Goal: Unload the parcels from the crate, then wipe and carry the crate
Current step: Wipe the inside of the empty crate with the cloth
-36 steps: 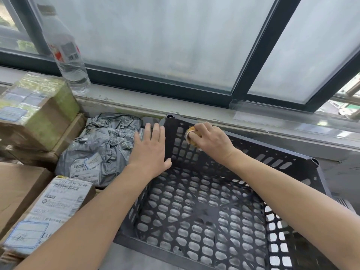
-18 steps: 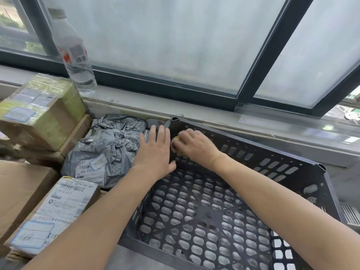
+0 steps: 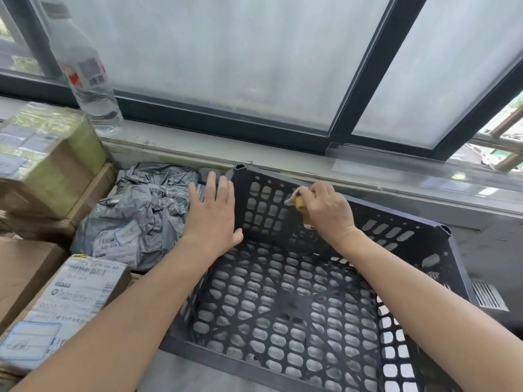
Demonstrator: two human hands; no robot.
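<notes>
My right hand, pinching the yellow cloth, has slid off the corner along the crate far wall, while my left hand stays flat with fingers straight, bracing it, so wiping continues.

The dark grey perforated plastic crate stands upright and empty. A small orange-and-white cloth lies against the inside of its far wall, near the rim. A crumpled grey plastic mailer parcel and a labelled brown cardboard parcel lie just left of the crate.

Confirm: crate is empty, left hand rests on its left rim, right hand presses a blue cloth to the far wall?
Wrong colour: the head view shows the cloth is yellowish-orange, not blue. The crate, left hand and right hand are as stated.
</notes>
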